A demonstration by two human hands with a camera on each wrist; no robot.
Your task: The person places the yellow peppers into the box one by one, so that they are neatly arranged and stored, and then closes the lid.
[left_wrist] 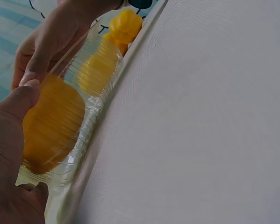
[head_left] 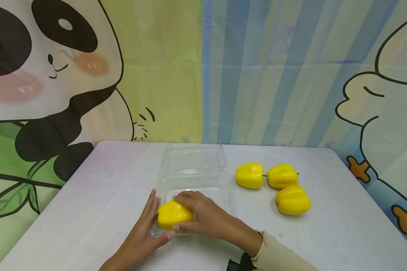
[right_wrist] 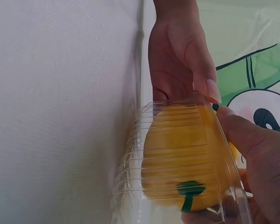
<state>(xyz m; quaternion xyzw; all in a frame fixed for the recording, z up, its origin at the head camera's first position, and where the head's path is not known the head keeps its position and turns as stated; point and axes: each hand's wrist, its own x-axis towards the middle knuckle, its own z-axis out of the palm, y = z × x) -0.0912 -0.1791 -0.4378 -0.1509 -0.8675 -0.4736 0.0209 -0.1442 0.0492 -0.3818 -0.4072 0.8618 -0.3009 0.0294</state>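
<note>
My right hand point(head_left: 207, 216) grips a yellow bell pepper point(head_left: 173, 215) at the near left corner of a clear plastic clamshell box point(head_left: 193, 180). Its fingers lie over the top and the thumb is on the near side. A green stem point(right_wrist: 190, 190) shows through the ribbed wall in the right wrist view, on the palm side. My left hand point(head_left: 144, 222) rests against the box's left side, its fingers straight and its thumb spread along the near rim. The lid point(head_left: 193, 158) is folded back, away from me.
Three more yellow peppers stand to the right of the box: one point(head_left: 249, 175) at the left, another point(head_left: 282, 175) beside it, and a nearer one point(head_left: 293, 200). They are on a white table point(head_left: 325, 241). A printed curtain point(head_left: 257, 75) hangs behind its far edge.
</note>
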